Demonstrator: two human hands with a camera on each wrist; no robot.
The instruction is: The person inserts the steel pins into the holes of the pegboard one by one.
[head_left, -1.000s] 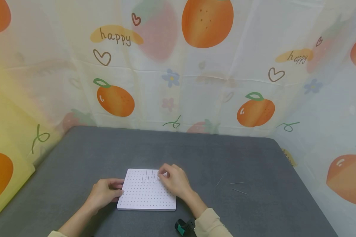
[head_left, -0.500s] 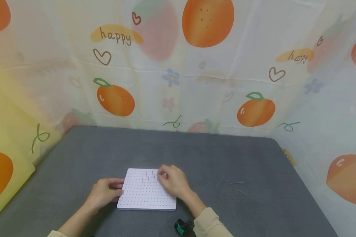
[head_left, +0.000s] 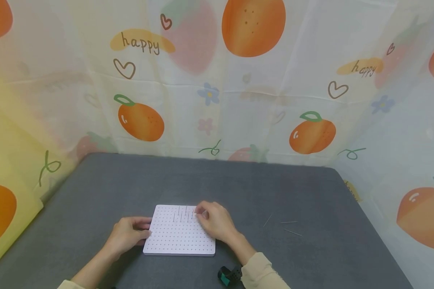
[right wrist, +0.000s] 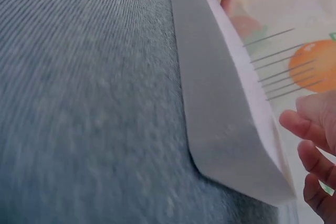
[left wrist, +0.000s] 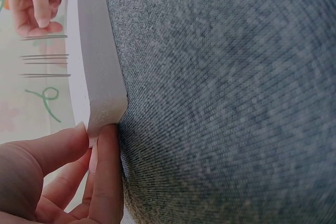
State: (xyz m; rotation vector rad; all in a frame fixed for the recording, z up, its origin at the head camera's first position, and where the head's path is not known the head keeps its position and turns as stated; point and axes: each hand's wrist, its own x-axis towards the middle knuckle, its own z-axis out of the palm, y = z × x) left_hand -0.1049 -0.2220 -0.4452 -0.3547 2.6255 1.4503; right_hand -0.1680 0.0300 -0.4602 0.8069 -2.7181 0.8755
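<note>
A white pegboard (head_left: 179, 239) with rows of small holes lies flat on the grey table. Several thin metal pins (head_left: 181, 217) stand upright in its far part. My left hand (head_left: 125, 235) holds the board at its left edge; the left wrist view has the thumb (left wrist: 58, 148) on the upper edge and fingers against the side. Over the far right part is my right hand (head_left: 217, 220), just beside the rightmost pin. In the right wrist view its fingers (right wrist: 315, 156) are bent loosely, apart from the pins (right wrist: 286, 66), and nothing shows between them.
Three loose pins (head_left: 292, 232) lie on the grey table (head_left: 311, 261) to the right of the board. A black device with a green patch (head_left: 229, 277) is at my right wrist. A fruit-printed curtain (head_left: 246, 120) hangs behind the table.
My right hand has shifted slightly right, away from the rightmost pin, which now stands in plain view. The left hand and the board have stayed in place.
</note>
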